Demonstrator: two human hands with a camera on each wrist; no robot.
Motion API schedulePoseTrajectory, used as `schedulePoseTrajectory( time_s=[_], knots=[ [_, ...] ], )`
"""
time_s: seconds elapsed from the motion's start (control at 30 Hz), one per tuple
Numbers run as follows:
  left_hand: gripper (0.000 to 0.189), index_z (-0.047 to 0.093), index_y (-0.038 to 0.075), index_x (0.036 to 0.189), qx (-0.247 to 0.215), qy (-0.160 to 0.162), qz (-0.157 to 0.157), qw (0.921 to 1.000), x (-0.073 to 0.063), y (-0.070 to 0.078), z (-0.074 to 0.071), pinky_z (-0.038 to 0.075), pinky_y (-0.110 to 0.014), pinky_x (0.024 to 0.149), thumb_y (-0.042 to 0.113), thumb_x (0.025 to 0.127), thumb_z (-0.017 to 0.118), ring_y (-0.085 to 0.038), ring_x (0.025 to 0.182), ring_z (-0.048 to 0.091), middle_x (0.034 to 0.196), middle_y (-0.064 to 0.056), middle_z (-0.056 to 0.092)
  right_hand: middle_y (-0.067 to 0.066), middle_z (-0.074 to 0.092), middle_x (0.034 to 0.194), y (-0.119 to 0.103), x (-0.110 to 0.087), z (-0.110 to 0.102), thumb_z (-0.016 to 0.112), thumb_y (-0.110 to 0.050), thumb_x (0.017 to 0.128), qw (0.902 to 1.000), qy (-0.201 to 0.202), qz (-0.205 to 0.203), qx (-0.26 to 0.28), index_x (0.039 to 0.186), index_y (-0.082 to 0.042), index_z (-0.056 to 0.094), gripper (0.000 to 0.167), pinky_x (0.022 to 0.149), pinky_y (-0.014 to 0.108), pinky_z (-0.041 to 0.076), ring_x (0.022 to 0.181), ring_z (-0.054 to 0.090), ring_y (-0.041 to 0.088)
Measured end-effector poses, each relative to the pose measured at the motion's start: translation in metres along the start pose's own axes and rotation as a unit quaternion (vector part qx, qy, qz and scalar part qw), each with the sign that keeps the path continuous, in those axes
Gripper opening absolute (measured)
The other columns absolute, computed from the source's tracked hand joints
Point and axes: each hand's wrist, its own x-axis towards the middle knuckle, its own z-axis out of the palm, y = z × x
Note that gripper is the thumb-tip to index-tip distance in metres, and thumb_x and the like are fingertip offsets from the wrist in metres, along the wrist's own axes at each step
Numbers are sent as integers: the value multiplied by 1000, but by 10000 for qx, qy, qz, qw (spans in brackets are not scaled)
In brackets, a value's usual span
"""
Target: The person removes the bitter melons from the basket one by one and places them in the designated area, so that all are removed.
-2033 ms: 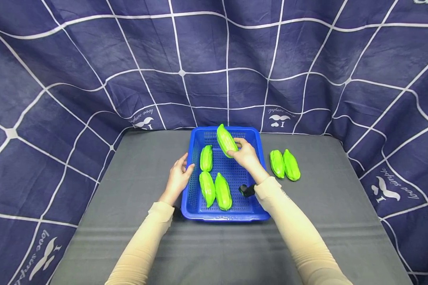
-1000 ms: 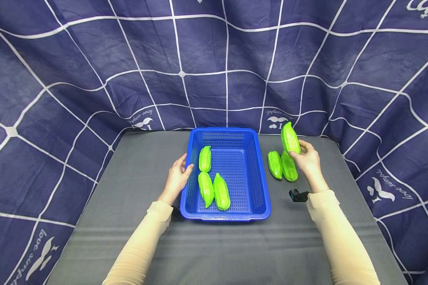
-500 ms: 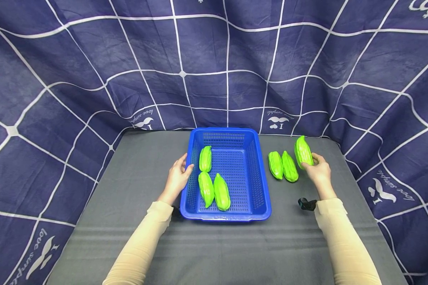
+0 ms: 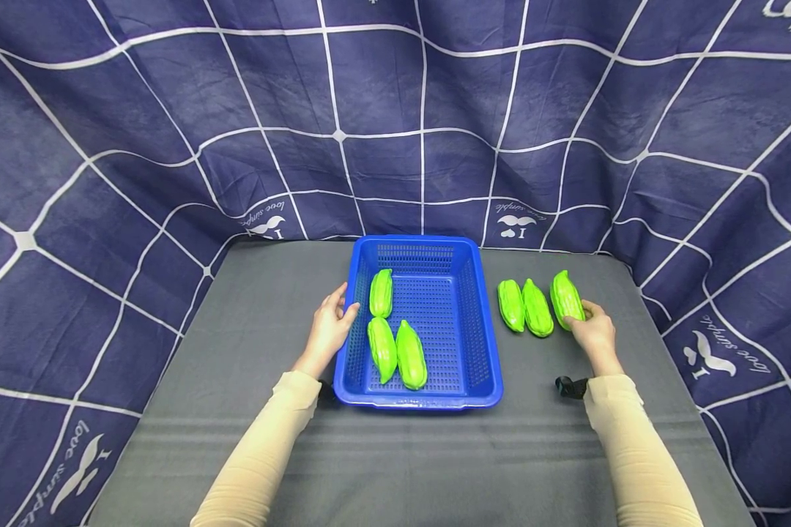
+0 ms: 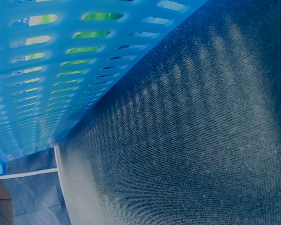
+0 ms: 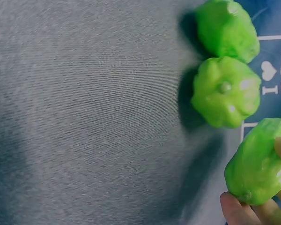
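In the head view my left hand [image 4: 328, 327] holds the left rim of a blue plastic basket [image 4: 418, 402], its thumb over the edge. Several bright green, ridged bitter melons are about. Inside the basket, along its left side, lie three: one at the back [image 4: 381, 294], and two side by side in front, a left one [image 4: 383, 351] and a right one [image 4: 411, 356]. Right of the basket, my right hand [image 4: 595, 333] grips a bitter melon [image 4: 565, 298] between thumb and fingers, just above the table; its shadow falls apart from it in the right wrist view.
Two more bitter melons, a left one [image 4: 511, 306] and a right one [image 4: 537, 307], lie on the grey table [image 4: 422, 468] between basket and right hand. A blue curtain [image 4: 395, 95] with white lines hangs behind and at both sides.
My right hand has carried its bitter melon from over the basket to the right, past the two on the table, and lowered it. My left hand has stayed at the basket's rim.
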Motion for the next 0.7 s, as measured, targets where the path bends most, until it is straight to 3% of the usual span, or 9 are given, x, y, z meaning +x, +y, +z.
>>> schedulePoseTrajectory(
  time_s=[0.7],
  knots=[
    [55,46,5,147,-58,14,2,10000,0,0,-1,43,-35,74,22,97,61,-24,84,52,114,-17,58,38,40,142,4,-1,10,52,-17,97,9982,-568,63,-180,147,13,30,62,109,55,34,130,41,49]
  ],
)
